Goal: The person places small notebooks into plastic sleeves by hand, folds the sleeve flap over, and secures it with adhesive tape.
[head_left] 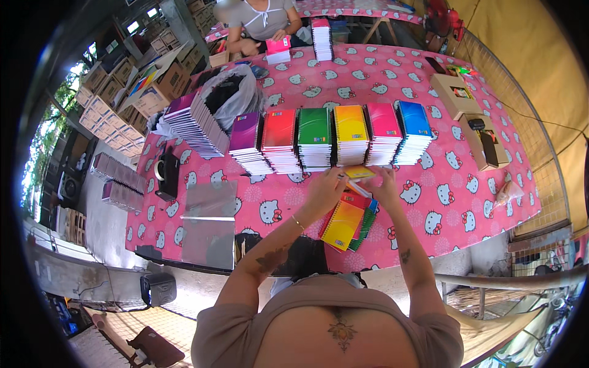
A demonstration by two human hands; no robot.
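Observation:
My left hand and my right hand meet in front of the stacks, pinching a small yellow notebook from either side. Just below them lies a loose pile of spiral notebooks, with a yellow notebook on top and a green notebook showing at its side. Beyond my fingers stand several stacks in a row: purple, red, green, yellow, pink and blue. Exactly how my fingertips grip the held notebook is partly hidden.
A longer notebook stack leans beside a white plastic bag. Clear plastic sheets lie at left near a black tape dispenser. Cardboard boxes sit at right. Across the table, a person handles a pink notebook.

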